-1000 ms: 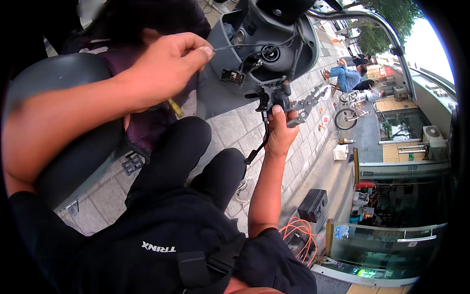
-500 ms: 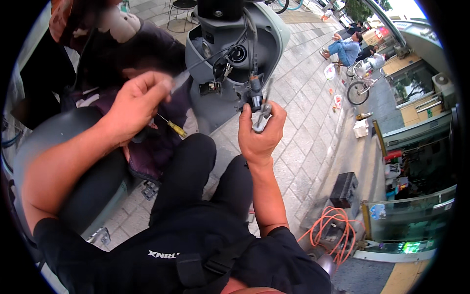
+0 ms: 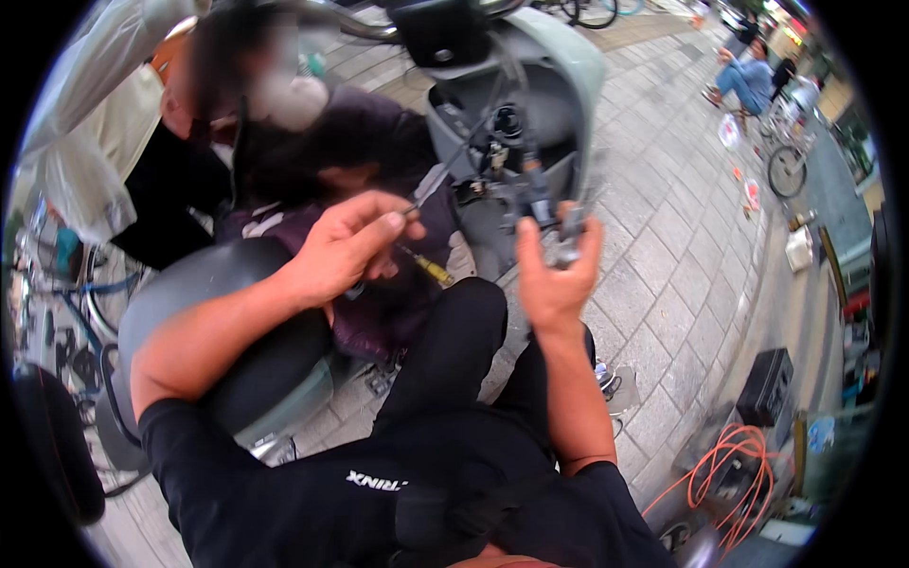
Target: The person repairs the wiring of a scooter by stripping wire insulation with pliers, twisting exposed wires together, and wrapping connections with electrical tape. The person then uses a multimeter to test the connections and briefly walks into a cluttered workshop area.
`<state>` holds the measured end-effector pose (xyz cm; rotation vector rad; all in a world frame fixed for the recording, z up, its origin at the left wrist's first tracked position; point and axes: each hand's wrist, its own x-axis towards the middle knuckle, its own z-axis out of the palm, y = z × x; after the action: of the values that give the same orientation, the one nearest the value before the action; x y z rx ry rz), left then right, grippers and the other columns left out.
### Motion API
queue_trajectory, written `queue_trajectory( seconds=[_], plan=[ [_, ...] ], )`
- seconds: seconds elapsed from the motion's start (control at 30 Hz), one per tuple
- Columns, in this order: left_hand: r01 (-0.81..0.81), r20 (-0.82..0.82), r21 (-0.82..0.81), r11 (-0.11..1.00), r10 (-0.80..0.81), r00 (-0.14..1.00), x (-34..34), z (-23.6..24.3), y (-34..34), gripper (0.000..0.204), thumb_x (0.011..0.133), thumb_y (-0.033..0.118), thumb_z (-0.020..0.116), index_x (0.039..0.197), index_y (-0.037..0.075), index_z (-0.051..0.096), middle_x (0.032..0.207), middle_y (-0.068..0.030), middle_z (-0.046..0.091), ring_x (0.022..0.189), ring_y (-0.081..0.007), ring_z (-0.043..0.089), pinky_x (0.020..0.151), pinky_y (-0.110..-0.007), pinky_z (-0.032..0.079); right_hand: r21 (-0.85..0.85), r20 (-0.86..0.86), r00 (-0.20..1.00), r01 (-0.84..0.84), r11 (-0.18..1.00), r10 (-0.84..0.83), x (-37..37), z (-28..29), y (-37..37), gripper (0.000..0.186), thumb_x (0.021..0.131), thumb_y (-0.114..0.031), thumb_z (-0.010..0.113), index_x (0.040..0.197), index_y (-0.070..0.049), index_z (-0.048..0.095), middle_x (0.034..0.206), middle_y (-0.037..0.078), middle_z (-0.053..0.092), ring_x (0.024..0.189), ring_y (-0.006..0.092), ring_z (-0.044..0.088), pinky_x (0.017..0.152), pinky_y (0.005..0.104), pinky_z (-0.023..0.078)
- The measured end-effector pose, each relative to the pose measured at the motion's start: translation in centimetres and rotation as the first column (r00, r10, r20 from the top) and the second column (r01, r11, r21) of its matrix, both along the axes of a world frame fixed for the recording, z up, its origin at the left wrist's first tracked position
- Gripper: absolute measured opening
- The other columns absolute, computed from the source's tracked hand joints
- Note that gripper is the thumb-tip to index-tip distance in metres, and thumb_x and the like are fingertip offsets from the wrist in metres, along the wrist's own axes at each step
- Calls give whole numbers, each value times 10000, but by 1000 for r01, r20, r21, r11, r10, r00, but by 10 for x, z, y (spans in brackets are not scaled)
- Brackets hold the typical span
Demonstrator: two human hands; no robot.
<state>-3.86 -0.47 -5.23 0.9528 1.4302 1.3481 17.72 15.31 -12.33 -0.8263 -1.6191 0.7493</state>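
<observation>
My left hand [image 3: 350,244] pinches the end of a thin cable with a grey sleeve [image 3: 429,184], which runs up toward the scooter's handlebar. Between the thumb and fingers of my right hand [image 3: 557,284] is a small grey metal part [image 3: 570,227], blurred by motion. Just beyond it hangs a dark cylindrical fitting [image 3: 537,194] on a thick cable. The scooter's front shell [image 3: 573,71] is open, with wiring and an ignition lock [image 3: 508,119] inside. A yellow-handled screwdriver [image 3: 433,269] is below my left hand; what supports it is unclear.
A person in a dark purple jacket [image 3: 379,128] crouches close at the left. Beside my left arm is the black scooter seat [image 3: 222,284]. To the right lie a black toolbox [image 3: 765,386] and a coiled orange hose [image 3: 734,473]. A seated person [image 3: 753,80] and a bicycle [image 3: 786,170] are farther off.
The whole view has shifted, so the scene sits farther right. My left hand has come slightly nearer the scooter's front with the cable. My right hand still holds the metal part.
</observation>
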Motion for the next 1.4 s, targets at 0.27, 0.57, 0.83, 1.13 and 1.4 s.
queue_trajectory(
  seconds=[0.27, 0.57, 0.83, 1.13, 1.4],
  plan=[
    [32, -120, 144, 989, -15, 993, 13, 13, -10, 269, 1081, 208, 582, 1256, 19, 656, 1054, -64, 727, 659, -49, 532, 583, -209, 449, -33, 44, 998, 37, 999, -35, 24, 26, 13, 529, 897, -115, 781, 1337, 46, 536, 1174, 151, 605, 1086, 237, 599, 971, 382, 475],
    [-4, -10, 141, 990, 6, 1000, 21, 27, -16, 266, 1037, 183, 664, 1243, 16, 670, 982, -52, 727, 638, -40, 558, 550, -199, 450, -367, 159, 829, -455, 812, 536, 47, 49, -76, 275, 961, -165, 729, 1141, 33, 667, 888, 51, 662, 769, 127, 627, 709, 292, 514],
    [-17, -105, 255, 967, 45, 993, 24, 22, -16, 258, 1034, 140, 664, 1260, 17, 692, 951, 4, 693, 819, -16, 570, 696, -193, 458, -623, -108, 737, -573, 532, 667, 49, 55, -82, 255, 1016, -197, 677, 1137, 28, 676, 842, 15, 662, 749, 86, 624, 706, 259, 512],
    [-8, -201, 268, 964, 64, 977, 23, 20, -16, 246, 1034, 111, 652, 1252, 9, 702, 957, 10, 648, 838, -27, 561, 710, -210, 451, -629, -42, 730, -550, 549, 682, 51, 58, -83, 267, 1015, -227, 678, 1103, 25, 687, 816, 10, 662, 740, 85, 621, 688, 261, 507],
    [25, -319, 282, 959, 70, 945, 20, 19, -15, 239, 1021, 98, 656, 1237, 10, 709, 937, -5, 642, 836, -56, 573, 714, -237, 464, -648, -6, 699, -547, 530, 715, 52, 61, -81, 250, 1041, -163, 628, 1161, 54, 656, 928, 57, 670, 792, 120, 633, 731, 280, 521]
  ],
)
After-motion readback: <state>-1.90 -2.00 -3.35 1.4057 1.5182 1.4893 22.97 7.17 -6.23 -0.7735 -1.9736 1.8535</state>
